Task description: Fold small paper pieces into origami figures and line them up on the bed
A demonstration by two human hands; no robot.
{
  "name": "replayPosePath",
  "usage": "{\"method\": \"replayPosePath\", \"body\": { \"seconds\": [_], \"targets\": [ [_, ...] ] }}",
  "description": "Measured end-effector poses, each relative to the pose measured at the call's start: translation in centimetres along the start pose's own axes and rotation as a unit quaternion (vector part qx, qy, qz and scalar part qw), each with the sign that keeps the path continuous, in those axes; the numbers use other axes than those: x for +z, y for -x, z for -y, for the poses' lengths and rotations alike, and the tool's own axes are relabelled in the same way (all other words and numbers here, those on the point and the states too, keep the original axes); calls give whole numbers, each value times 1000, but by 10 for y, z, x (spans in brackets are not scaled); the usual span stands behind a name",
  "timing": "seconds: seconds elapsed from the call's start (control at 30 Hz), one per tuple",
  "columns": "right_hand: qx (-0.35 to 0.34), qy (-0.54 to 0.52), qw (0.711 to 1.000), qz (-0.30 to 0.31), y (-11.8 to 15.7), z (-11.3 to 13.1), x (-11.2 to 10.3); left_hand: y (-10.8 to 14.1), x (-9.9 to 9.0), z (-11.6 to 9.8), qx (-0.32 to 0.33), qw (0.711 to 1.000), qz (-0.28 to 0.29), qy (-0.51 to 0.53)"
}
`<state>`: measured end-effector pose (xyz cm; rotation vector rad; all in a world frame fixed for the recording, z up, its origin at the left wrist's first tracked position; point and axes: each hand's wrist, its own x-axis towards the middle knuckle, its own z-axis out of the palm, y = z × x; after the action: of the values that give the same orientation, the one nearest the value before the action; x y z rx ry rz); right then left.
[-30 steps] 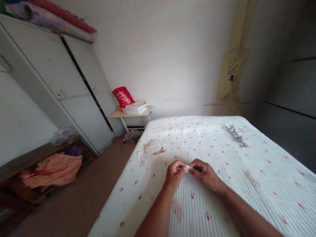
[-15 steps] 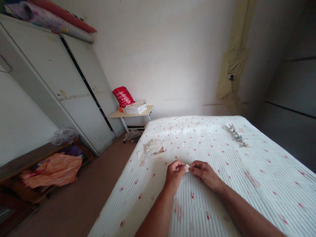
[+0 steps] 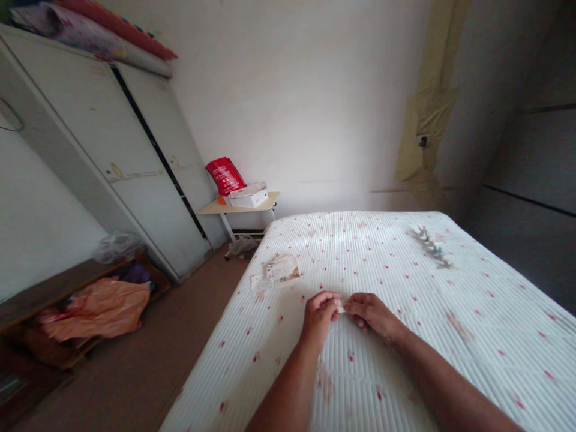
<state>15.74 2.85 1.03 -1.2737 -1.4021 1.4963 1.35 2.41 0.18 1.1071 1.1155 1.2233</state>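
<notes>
a pale cabinet [image 3: 126, 144] stands beside a white wall [image 3: 297, 108].

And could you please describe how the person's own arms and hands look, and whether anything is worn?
The left hand and the right hand are bare, without gloves. The left forearm and the right forearm are uncovered down to the picture's edge, with no sleeve, watch or bracelet visible. Small rings cannot be ruled out at this size.

Bare hands [image 3: 317, 317], bare forearms [image 3: 291, 384]
</notes>
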Motion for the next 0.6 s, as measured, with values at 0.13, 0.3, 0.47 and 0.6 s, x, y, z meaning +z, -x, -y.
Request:
{"method": "replayPosePath", "body": {
  "seconds": [0.13,0.3,0.47,0.6],
  "targets": [
    [1,0,1000,2,0,1,0,-1,-2,0,5,1000,-1,1],
    [2,3,1000,1,0,0,0,0,-1,1,-3,1000,6,8],
    [0,7,1000,-7,0,-2,0,1,3,1,-4,1000,10,10],
    [-10,0,1000,4,0,-3,0,2,3,-1,12,1000,16,2]
  ]
}}
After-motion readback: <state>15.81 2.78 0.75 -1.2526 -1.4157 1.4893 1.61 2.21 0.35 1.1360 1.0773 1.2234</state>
